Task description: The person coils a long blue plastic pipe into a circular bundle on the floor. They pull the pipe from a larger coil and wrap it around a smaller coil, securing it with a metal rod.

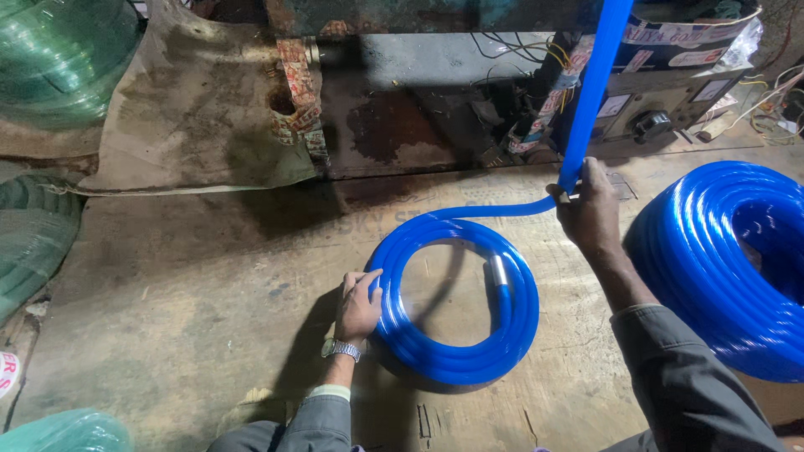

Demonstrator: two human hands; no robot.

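While our left hand (358, 305) presses flat on the small blue plastic hose coil (456, 301), our right hand (590, 209) grips the loose hose (593, 92); next we lay another loop

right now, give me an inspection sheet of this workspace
surface: worn, stained brown board floor.
job's things: blue hose coil lying flat, a pale wrapped band on its inner side; hose strand running up out of frame.
clutter: large finished blue coil at right; green hose rolls at left.
hands: left hand rests on the coil's left edge; right hand grips the strand.
cables: loose wires by the control box.
surroundings: dirty sacking against the machine base.
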